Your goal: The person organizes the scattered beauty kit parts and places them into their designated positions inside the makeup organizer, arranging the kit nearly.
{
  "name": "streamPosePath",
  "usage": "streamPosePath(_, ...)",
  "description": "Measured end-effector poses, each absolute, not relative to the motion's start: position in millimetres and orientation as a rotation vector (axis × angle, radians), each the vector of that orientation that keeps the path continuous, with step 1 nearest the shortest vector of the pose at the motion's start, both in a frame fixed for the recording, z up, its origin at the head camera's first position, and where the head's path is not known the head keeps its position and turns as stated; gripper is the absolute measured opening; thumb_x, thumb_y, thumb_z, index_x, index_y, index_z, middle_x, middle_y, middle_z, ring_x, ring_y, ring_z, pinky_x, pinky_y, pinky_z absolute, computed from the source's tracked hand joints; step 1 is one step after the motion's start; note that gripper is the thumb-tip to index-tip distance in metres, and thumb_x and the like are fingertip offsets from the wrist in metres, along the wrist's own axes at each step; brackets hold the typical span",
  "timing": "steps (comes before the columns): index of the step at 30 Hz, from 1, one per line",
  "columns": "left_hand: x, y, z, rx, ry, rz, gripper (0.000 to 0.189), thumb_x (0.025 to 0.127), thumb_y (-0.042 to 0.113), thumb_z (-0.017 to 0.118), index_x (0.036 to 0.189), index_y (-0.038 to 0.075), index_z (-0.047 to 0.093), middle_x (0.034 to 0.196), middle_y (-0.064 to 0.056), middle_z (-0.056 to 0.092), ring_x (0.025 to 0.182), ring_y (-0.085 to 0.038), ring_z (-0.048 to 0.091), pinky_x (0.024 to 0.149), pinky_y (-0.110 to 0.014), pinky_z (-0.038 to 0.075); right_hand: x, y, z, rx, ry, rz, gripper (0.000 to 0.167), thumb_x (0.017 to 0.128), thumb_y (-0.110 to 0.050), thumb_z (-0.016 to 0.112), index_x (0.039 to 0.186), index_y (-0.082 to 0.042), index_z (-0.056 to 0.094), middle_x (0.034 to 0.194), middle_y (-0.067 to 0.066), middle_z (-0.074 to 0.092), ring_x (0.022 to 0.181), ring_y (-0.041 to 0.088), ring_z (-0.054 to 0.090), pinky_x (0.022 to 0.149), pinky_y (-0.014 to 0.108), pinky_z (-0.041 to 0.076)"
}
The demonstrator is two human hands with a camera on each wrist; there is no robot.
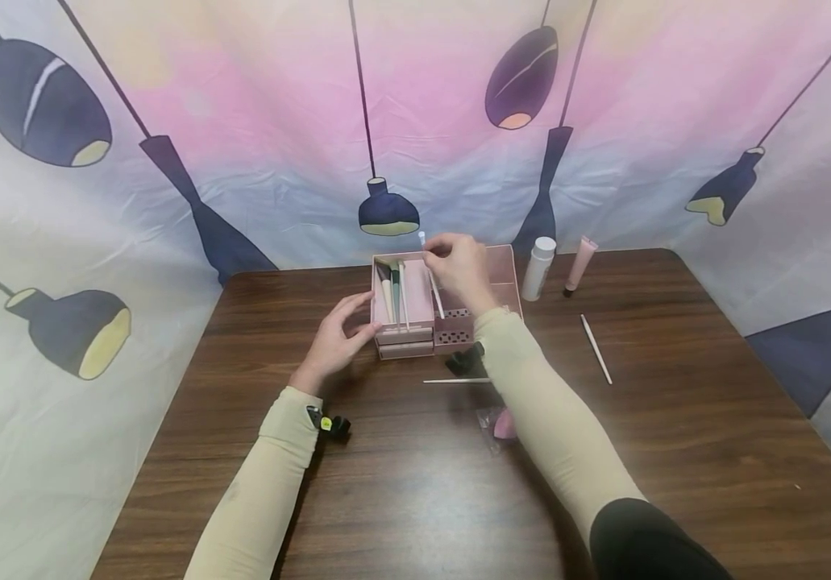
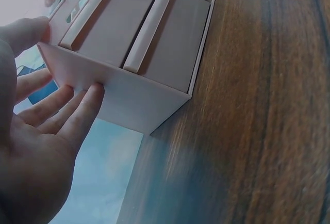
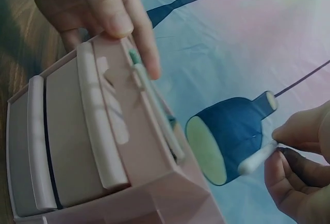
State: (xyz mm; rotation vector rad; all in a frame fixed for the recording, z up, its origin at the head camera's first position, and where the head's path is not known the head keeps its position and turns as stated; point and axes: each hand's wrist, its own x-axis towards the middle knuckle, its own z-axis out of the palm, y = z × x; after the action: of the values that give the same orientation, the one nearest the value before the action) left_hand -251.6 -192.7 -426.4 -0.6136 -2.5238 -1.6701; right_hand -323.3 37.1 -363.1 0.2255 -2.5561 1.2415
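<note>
A pink desk organizer point(image 1: 406, 338) with two small front drawers stands at the back middle of the table. My left hand point(image 1: 337, 337) holds its left front corner: the thumb is at the front edge, and the other fingertips are on the side wall point(image 2: 124, 102). My right hand point(image 1: 462, 270) pinches a slim white stick, apparently a makeup brush point(image 1: 437, 298), near its upper end, above the organizer. In the right wrist view one rounded end of the brush point(image 3: 255, 158) sticks out from the fingertips. Several brushes point(image 1: 396, 294) stand in the organizer's left top compartment.
Right of the organizer stand a white bottle point(image 1: 538, 270) and a pink tube point(image 1: 580, 266). One slim white stick point(image 1: 596, 349) lies on the table point(image 1: 676, 419) at the right, another stick point(image 1: 451, 381) in front of the organizer. A pink item point(image 1: 504, 424) lies beside the right forearm.
</note>
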Motion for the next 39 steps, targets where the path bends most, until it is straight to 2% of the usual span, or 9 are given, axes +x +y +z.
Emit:
streamPosePath(5, -250, -192, -427, -0.615, -2.522, -1.684, 0.056, 0.093, 0.010, 0.066, 0.143, -0.003, 0.043, 0.145, -0.022, 0.041, 0.133, -0.037, 0.043, 0.104, -0.053, 0.048, -332, 32, -371, 0.209, -2.628, 1.255, 0.020, 0.091, -0.027, 0.066, 0.103, -0.016, 0.076, 0.101, 0.001, 0.075, 0.094, 0.019, 0.067, 0.089, 0.034, 0.054)
streamPosePath(9, -251, -192, -427, -0.614, -2.515, -1.686, 0.056, 0.093, 0.010, 0.065, 0.143, -0.003, 0.043, 0.145, -0.023, 0.041, 0.133, -0.038, 0.043, 0.104, -0.054, 0.047, -332, 33, -374, 0.174, -2.666, 1.278, 0.020, 0.090, -0.029, 0.066, 0.103, -0.017, 0.076, 0.100, 0.000, 0.074, 0.093, 0.019, 0.066, 0.088, 0.035, 0.054)
streamPosePath(21, -252, -192, -429, -0.624, -2.510, -1.691, 0.056, 0.093, 0.010, 0.066, 0.143, -0.003, 0.043, 0.145, -0.023, 0.042, 0.133, -0.039, 0.043, 0.104, -0.056, 0.046, -333, 40, -383, 0.232, -2.834, 1.189, 0.023, 0.089, -0.020, 0.065, 0.110, -0.011, 0.071, 0.098, 0.002, 0.072, 0.090, 0.019, 0.064, 0.082, 0.033, 0.055)
streamPosePath(30, -251, -191, -426, -0.624, -2.497, -1.698, 0.056, 0.093, 0.009, 0.066, 0.142, -0.005, 0.043, 0.144, -0.025, 0.042, 0.133, -0.040, 0.043, 0.104, -0.059, 0.045, -332, 43, -383, 0.314, -2.960, 1.070, 0.018, 0.085, -0.024, 0.073, 0.100, -0.014, 0.074, 0.094, -0.002, 0.073, 0.086, 0.017, 0.064, 0.083, 0.033, 0.053)
streamPosePath(35, -250, -190, -425, -0.609, -2.513, -1.688, 0.056, 0.093, 0.010, 0.065, 0.143, -0.004, 0.043, 0.144, -0.025, 0.041, 0.133, -0.042, 0.041, 0.104, -0.060, 0.045, -332, 41, -384, 0.315, -2.973, 1.068, 0.012, 0.084, -0.019, 0.074, 0.095, -0.015, 0.075, 0.089, -0.002, 0.073, 0.082, 0.017, 0.064, 0.079, 0.031, 0.053)
streamPosePath(39, -251, -191, -425, -0.612, -2.516, -1.687, 0.056, 0.093, 0.009, 0.065, 0.143, -0.004, 0.043, 0.145, -0.024, 0.041, 0.133, -0.042, 0.041, 0.105, -0.060, 0.044, -331, 38, -383, 0.329, -2.962, 1.009, 0.009, 0.084, -0.018, 0.072, 0.092, -0.016, 0.076, 0.087, -0.003, 0.074, 0.083, 0.017, 0.064, 0.082, 0.032, 0.053)
